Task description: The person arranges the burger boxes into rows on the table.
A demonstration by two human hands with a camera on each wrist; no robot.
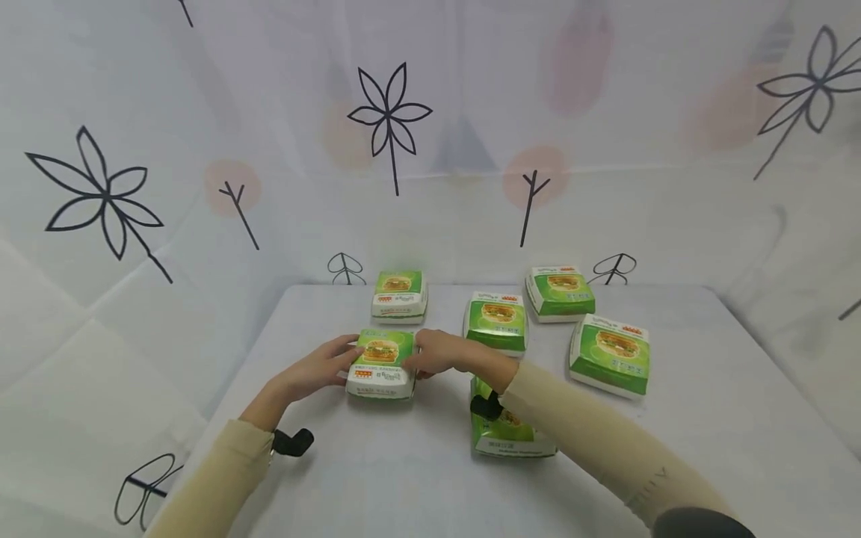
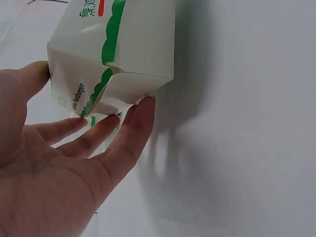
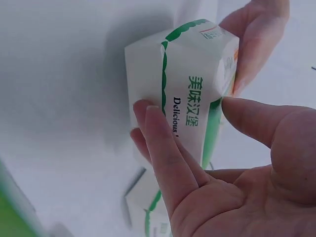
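A green and white burger box (image 1: 381, 366), printed with a hamburger picture, is held between both hands at the left-centre of the table. My left hand (image 1: 311, 373) grips its left side, thumb at the upper edge and fingertips against the lower part in the left wrist view. On the opposite side, my right hand (image 1: 447, 353) holds the box with its thumb at the top edge and fingers along the printed side wall (image 3: 190, 106). The lid is down. Whether the box's underside touches the table cannot be told.
Behind the held box stands another burger box (image 1: 400, 297). To the right are more boxes: one near the middle (image 1: 496, 321), one at the back (image 1: 560, 293), one far right (image 1: 610, 353). The right forearm partly covers a nearer box (image 1: 514, 448). A patterned cloth (image 1: 457, 217) hangs behind.
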